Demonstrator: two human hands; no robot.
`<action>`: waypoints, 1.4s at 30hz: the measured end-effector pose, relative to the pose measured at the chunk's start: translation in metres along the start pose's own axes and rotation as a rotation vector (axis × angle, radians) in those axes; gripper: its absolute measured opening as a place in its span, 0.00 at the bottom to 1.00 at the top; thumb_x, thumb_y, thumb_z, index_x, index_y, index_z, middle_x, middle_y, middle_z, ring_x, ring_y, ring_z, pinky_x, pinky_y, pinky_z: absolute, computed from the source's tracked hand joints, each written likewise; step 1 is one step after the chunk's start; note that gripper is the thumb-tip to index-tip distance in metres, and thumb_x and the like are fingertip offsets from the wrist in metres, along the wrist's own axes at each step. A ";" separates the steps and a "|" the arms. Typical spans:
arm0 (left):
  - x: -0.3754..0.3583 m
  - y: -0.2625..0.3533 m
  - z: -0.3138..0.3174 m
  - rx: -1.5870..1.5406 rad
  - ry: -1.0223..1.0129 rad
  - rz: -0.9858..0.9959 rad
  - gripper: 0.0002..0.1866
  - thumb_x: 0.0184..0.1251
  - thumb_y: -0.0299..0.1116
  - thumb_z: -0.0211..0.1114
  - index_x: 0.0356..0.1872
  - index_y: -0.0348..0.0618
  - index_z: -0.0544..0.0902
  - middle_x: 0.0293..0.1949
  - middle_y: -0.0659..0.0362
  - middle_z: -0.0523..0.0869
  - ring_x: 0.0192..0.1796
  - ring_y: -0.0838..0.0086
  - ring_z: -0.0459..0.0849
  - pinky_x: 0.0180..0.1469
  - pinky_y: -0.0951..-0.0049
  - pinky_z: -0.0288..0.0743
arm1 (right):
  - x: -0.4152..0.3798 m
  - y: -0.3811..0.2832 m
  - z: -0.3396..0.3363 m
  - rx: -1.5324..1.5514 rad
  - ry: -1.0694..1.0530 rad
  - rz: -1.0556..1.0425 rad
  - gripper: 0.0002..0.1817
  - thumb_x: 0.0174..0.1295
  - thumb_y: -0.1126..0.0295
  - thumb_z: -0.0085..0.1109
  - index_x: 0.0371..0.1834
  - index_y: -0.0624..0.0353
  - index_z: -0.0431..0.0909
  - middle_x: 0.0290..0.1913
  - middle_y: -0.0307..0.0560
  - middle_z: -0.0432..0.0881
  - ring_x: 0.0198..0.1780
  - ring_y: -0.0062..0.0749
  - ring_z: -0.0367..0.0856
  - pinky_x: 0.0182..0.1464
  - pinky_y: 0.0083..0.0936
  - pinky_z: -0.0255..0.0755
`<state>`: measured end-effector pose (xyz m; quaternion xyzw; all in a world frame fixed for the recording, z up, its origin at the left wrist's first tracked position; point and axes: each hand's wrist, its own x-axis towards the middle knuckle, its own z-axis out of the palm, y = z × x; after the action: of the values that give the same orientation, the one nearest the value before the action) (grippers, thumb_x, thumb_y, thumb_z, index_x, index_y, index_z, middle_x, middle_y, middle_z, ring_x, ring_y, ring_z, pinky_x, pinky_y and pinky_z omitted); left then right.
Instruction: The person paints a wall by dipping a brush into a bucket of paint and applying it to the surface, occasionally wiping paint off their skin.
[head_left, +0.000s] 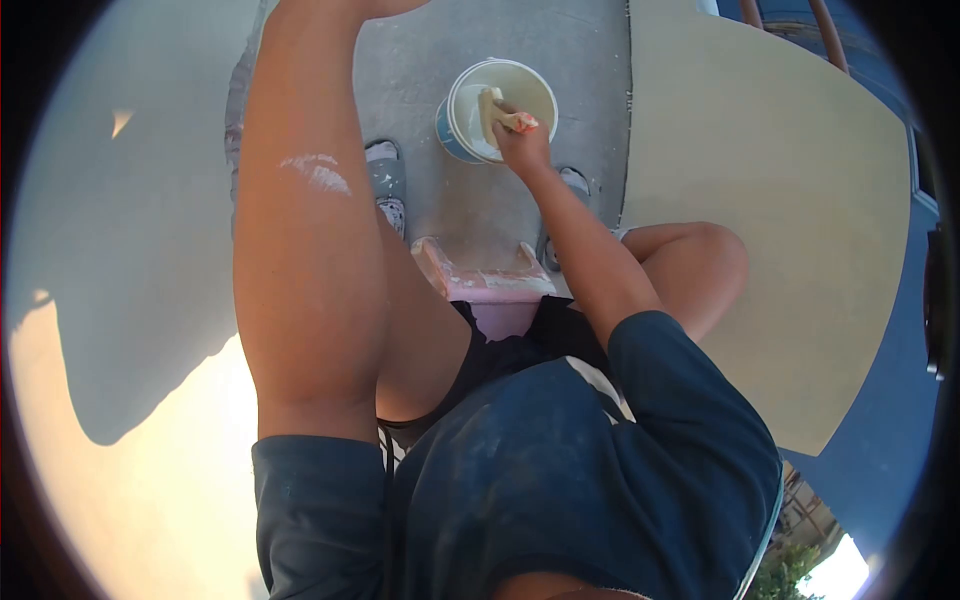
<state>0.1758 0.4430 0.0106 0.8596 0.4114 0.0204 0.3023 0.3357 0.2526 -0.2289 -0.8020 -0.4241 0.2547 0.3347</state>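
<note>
Right hand (526, 150): closed around the handle of a flat, pale-bristled brush with an orange-red handle end (488, 115).

Brush: position, inside the round white plastic bucket with blue outer side (540, 90), on the grey concrete floor (430, 45).

Handling, as judged: dip only the bristle tips; press off excess against the inner wall; keep fingers clear of the wet coat; steady the bucket, as no hand braces it.

Left hand (393, 6): mostly cut off by the top edge; grip cannot be told.

Obscured: fingertips on the handle; paint depth; bristle ends, hard to make out.
</note>
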 end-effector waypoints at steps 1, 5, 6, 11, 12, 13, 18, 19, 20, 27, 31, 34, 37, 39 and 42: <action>0.003 -0.011 0.006 -0.009 0.034 -0.025 0.32 0.58 0.55 0.56 0.50 0.34 0.78 0.53 0.41 0.78 0.57 0.52 0.76 0.59 0.59 0.66 | 0.009 0.011 0.007 -0.043 0.023 -0.130 0.19 0.52 0.70 0.59 0.49 0.52 0.81 0.34 0.57 0.83 0.37 0.48 0.82 0.42 0.31 0.75; -0.003 -0.009 0.008 -0.155 -0.027 -0.123 0.35 0.53 0.63 0.59 0.54 0.46 0.78 0.55 0.49 0.78 0.57 0.59 0.75 0.61 0.58 0.64 | 0.002 -0.022 -0.020 -0.070 0.079 -0.070 0.17 0.52 0.70 0.58 0.47 0.53 0.82 0.35 0.57 0.83 0.37 0.49 0.82 0.42 0.32 0.75; -0.002 -0.011 0.005 -0.139 -0.042 -0.134 0.35 0.53 0.63 0.59 0.55 0.46 0.78 0.55 0.50 0.78 0.56 0.59 0.75 0.61 0.58 0.64 | 0.001 -0.033 -0.030 -0.018 0.103 -0.086 0.17 0.51 0.71 0.58 0.47 0.54 0.82 0.35 0.57 0.83 0.37 0.48 0.82 0.42 0.32 0.75; 0.002 -0.013 0.006 -0.103 0.024 -0.168 0.36 0.53 0.64 0.58 0.56 0.47 0.77 0.55 0.50 0.78 0.55 0.58 0.75 0.61 0.59 0.63 | -0.012 -0.050 -0.044 0.413 0.225 -0.047 0.18 0.51 0.74 0.58 0.47 0.55 0.81 0.35 0.56 0.83 0.36 0.48 0.82 0.42 0.32 0.75; 0.005 -0.012 0.008 -0.093 0.026 -0.140 0.36 0.54 0.63 0.58 0.57 0.47 0.77 0.55 0.50 0.78 0.56 0.58 0.75 0.61 0.59 0.63 | -0.011 -0.042 -0.032 0.228 0.163 -0.083 0.17 0.51 0.75 0.59 0.47 0.55 0.81 0.36 0.55 0.83 0.37 0.48 0.82 0.43 0.31 0.75; 0.005 -0.009 0.013 -0.083 0.017 -0.102 0.36 0.54 0.63 0.58 0.57 0.48 0.77 0.55 0.49 0.78 0.56 0.58 0.75 0.61 0.58 0.64 | -0.017 -0.031 -0.025 0.041 0.108 -0.107 0.17 0.51 0.75 0.60 0.47 0.56 0.81 0.38 0.54 0.84 0.38 0.47 0.82 0.44 0.31 0.75; 0.011 -0.006 0.013 -0.085 -0.002 -0.108 0.35 0.54 0.62 0.58 0.57 0.47 0.77 0.57 0.48 0.77 0.58 0.57 0.75 0.62 0.57 0.63 | -0.014 -0.023 -0.028 0.089 0.113 -0.148 0.16 0.51 0.76 0.60 0.46 0.58 0.81 0.41 0.54 0.83 0.42 0.46 0.82 0.47 0.29 0.75; 0.009 -0.001 0.012 -0.126 -0.063 -0.104 0.35 0.54 0.62 0.59 0.57 0.46 0.77 0.57 0.47 0.77 0.59 0.57 0.74 0.62 0.57 0.63 | -0.017 -0.029 -0.036 0.168 0.122 -0.121 0.16 0.51 0.76 0.60 0.46 0.58 0.81 0.41 0.55 0.83 0.42 0.46 0.82 0.47 0.28 0.75; 0.008 -0.001 0.012 -0.122 -0.055 -0.125 0.35 0.54 0.62 0.59 0.57 0.46 0.77 0.57 0.47 0.77 0.59 0.57 0.74 0.62 0.57 0.63 | -0.017 -0.035 -0.042 0.250 0.126 -0.103 0.16 0.52 0.76 0.61 0.47 0.58 0.81 0.41 0.56 0.83 0.43 0.46 0.82 0.46 0.28 0.75; 0.005 0.003 0.014 -0.054 -0.057 -0.105 0.35 0.56 0.60 0.58 0.56 0.43 0.77 0.57 0.47 0.76 0.62 0.56 0.72 0.63 0.59 0.62 | -0.012 -0.005 -0.026 -0.009 0.023 0.025 0.18 0.54 0.76 0.60 0.51 0.59 0.79 0.42 0.50 0.84 0.40 0.30 0.84 0.45 0.25 0.75; 0.009 0.003 0.013 -0.073 -0.001 -0.126 0.35 0.57 0.59 0.59 0.56 0.41 0.76 0.58 0.46 0.75 0.62 0.56 0.71 0.63 0.59 0.63 | -0.010 0.001 -0.033 0.416 0.228 -0.094 0.19 0.55 0.77 0.58 0.53 0.63 0.77 0.47 0.51 0.82 0.40 0.31 0.83 0.45 0.23 0.75; 0.015 0.003 0.015 -0.111 -0.024 -0.121 0.35 0.57 0.58 0.59 0.58 0.40 0.75 0.58 0.45 0.76 0.62 0.56 0.72 0.62 0.60 0.63 | -0.008 0.007 -0.051 0.706 0.272 0.142 0.23 0.55 0.78 0.58 0.56 0.68 0.73 0.48 0.51 0.80 0.41 0.33 0.83 0.45 0.26 0.76; 0.012 0.013 0.009 -0.103 -0.074 -0.168 0.37 0.59 0.56 0.57 0.60 0.35 0.71 0.61 0.45 0.73 0.63 0.53 0.71 0.62 0.60 0.65 | -0.012 0.018 -0.067 1.238 0.191 0.488 0.19 0.56 0.73 0.57 0.52 0.66 0.73 0.47 0.50 0.80 0.48 0.42 0.80 0.47 0.40 0.77; 0.012 0.016 0.010 -0.115 -0.080 -0.129 0.36 0.59 0.55 0.59 0.60 0.35 0.71 0.59 0.43 0.74 0.62 0.54 0.72 0.61 0.62 0.66 | -0.020 0.013 -0.071 1.547 0.171 0.544 0.17 0.58 0.71 0.57 0.51 0.63 0.72 0.49 0.50 0.79 0.50 0.43 0.80 0.50 0.42 0.76; 0.007 0.017 0.012 -0.200 -0.083 -0.111 0.33 0.60 0.52 0.60 0.59 0.34 0.72 0.51 0.43 0.79 0.54 0.58 0.77 0.57 0.65 0.68 | -0.035 -0.014 -0.079 1.734 0.097 0.496 0.19 0.62 0.70 0.56 0.55 0.63 0.70 0.51 0.48 0.78 0.52 0.37 0.80 0.52 0.39 0.78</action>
<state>0.1958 0.4343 0.0083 0.8012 0.4415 0.0090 0.4038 0.3655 0.2031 -0.1633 -0.3467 0.1165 0.5158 0.7747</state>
